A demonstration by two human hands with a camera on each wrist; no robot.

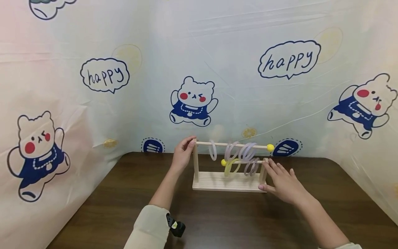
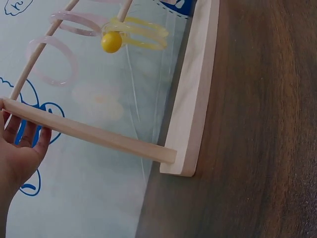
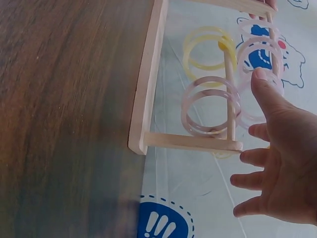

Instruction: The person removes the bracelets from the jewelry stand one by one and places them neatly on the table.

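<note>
A pale wooden rack (image 1: 228,181) stands on the table, with two posts and two horizontal pegs tipped with yellow balls. On the upper peg (image 1: 203,143) hang a clear ring (image 1: 215,152) and several pale lilac rings. The shorter lower peg carries yellow rings (image 2: 148,45) near its ball (image 2: 111,42) and purple rings (image 3: 184,110) by the right post. My left hand (image 1: 182,155) grips the top of the tall left post (image 2: 94,133), thumb in front. My right hand (image 1: 286,183) is spread beside the shorter right post (image 3: 193,142), fingertips right at its top end.
The dark wooden table (image 1: 217,221) extends around the rack. Behind it and on both sides hangs a pale sheet (image 1: 149,103) printed with bears and the word "happy". A black device (image 1: 178,229) sits on my left wrist.
</note>
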